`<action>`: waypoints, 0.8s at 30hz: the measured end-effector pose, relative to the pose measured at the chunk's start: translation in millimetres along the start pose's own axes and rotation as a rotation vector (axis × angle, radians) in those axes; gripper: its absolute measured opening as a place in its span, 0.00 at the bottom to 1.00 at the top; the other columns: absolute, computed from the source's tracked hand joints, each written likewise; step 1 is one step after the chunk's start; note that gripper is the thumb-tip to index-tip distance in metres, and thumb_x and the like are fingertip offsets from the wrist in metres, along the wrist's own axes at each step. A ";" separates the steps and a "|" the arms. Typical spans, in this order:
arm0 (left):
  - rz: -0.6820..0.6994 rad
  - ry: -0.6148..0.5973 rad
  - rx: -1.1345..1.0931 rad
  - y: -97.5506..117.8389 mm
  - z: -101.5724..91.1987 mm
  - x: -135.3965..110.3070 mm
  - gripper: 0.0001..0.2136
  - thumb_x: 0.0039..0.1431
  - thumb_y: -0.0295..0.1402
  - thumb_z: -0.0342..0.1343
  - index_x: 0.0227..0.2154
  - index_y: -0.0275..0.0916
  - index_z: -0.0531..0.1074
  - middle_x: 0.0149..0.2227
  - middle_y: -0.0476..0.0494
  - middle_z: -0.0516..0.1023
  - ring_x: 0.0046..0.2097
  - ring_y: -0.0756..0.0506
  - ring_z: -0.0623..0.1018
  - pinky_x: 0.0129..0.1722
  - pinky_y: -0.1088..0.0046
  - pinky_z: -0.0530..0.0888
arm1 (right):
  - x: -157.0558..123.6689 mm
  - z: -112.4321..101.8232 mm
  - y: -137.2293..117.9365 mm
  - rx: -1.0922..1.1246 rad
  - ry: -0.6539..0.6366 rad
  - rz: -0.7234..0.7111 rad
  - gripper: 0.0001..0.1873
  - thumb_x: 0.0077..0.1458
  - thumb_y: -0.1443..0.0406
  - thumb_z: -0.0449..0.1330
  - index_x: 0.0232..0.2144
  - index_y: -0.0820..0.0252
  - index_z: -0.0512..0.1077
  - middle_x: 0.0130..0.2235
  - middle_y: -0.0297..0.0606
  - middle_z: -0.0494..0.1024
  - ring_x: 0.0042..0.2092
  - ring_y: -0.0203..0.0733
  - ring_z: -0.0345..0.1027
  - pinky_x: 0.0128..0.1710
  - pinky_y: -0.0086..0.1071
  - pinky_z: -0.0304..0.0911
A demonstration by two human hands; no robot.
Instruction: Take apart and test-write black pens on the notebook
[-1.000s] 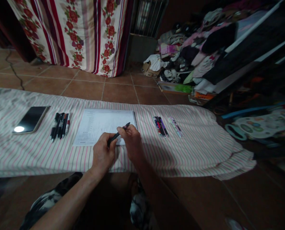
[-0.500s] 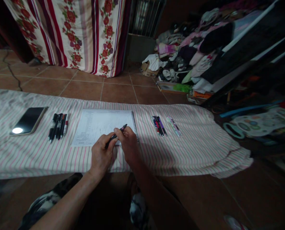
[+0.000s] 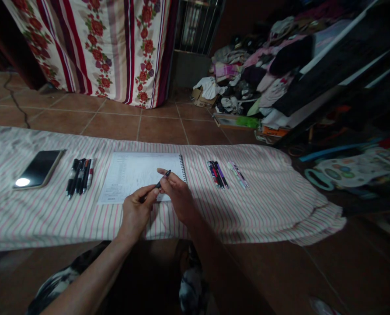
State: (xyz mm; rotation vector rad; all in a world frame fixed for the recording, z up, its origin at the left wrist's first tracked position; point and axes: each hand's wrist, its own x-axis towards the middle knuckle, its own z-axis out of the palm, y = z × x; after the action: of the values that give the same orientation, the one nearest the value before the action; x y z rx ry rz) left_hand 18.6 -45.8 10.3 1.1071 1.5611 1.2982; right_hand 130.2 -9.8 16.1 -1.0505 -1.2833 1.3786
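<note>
Both my hands hold one dark pen (image 3: 162, 178) just above the near edge of an open spiral notebook (image 3: 134, 175). My left hand (image 3: 136, 211) pinches the pen's lower end between thumb and fingers. My right hand (image 3: 176, 194) grips its upper end, whose tip points up and to the right. The notebook lies on a striped cloth (image 3: 263, 205) spread over the floor. Left of the notebook lies a row of black pens (image 3: 78, 176); right of it lies a second group of coloured pens (image 3: 217, 173).
A phone (image 3: 37, 169) with a bright reflection lies at the cloth's left end. Two pale pens (image 3: 237, 174) lie further right. A floral curtain (image 3: 99, 43) hangs behind. Piled clothes (image 3: 254, 74) and clutter fill the right side. Brown floor tiles (image 3: 155, 127) lie beyond the cloth.
The pen has swung flatter and lower between my hands, and less of it shows past my right fingers. My hands shifted slightly left. The camera tilted a little downward.
</note>
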 end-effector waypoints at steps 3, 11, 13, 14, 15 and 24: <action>0.000 -0.034 -0.017 -2.7 -1.4 -0.7 0.14 0.47 0.39 0.58 0.33 0.34 0.77 0.18 0.52 0.70 0.20 0.53 0.65 0.20 0.77 0.64 | 0.1 -3.7 -1.4 -0.039 -0.015 0.006 0.16 0.49 0.59 0.56 0.39 0.58 0.73 0.32 0.33 0.73 0.32 0.34 0.64 0.36 0.29 0.59; 0.224 -0.012 0.264 -9.6 -6.4 -2.2 0.16 0.53 0.39 0.53 0.44 0.39 0.71 0.23 0.53 0.70 0.25 0.51 0.70 0.27 0.76 0.67 | 0.1 5.3 1.3 -0.046 0.099 0.098 0.11 0.42 0.58 0.61 0.24 0.60 0.71 0.23 0.28 0.68 0.27 0.33 0.60 0.29 0.28 0.54; 0.280 0.008 0.343 -11.5 -7.3 -2.5 0.16 0.54 0.39 0.53 0.44 0.39 0.70 0.26 0.51 0.74 0.28 0.50 0.73 0.31 0.75 0.69 | -0.6 8.0 2.8 -0.077 0.149 0.090 0.13 0.41 0.57 0.62 0.21 0.60 0.67 0.21 0.26 0.63 0.25 0.31 0.55 0.27 0.27 0.52; 0.310 0.016 0.366 -12.9 -7.5 -2.4 0.15 0.54 0.39 0.52 0.44 0.39 0.70 0.29 0.49 0.76 0.31 0.49 0.75 0.33 0.74 0.69 | -1.1 9.4 3.7 -0.096 0.179 0.082 0.14 0.41 0.56 0.62 0.20 0.60 0.65 0.20 0.25 0.61 0.25 0.31 0.54 0.26 0.27 0.51; 0.341 0.018 0.378 -14.6 -7.4 -2.2 0.15 0.55 0.38 0.52 0.43 0.39 0.70 0.32 0.47 0.77 0.34 0.48 0.76 0.36 0.73 0.70 | -1.5 10.8 4.7 -0.115 0.211 0.074 0.15 0.41 0.56 0.61 0.19 0.59 0.62 0.20 0.25 0.59 0.24 0.31 0.52 0.25 0.27 0.50; 0.319 -0.026 0.233 -19.8 -2.9 0.9 0.13 0.54 0.37 0.53 0.39 0.37 0.74 0.37 0.42 0.79 0.39 0.45 0.77 0.40 0.70 0.71 | -1.9 14.9 4.5 -0.224 0.231 0.157 0.17 0.45 0.52 0.57 0.19 0.59 0.62 0.20 0.26 0.61 0.24 0.32 0.54 0.25 0.28 0.51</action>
State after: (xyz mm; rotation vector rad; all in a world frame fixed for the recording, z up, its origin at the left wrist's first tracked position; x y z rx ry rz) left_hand 13.0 -47.5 -8.9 1.5646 1.5913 1.3213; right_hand 115.6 -14.4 12.8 -1.4464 -1.2230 1.2045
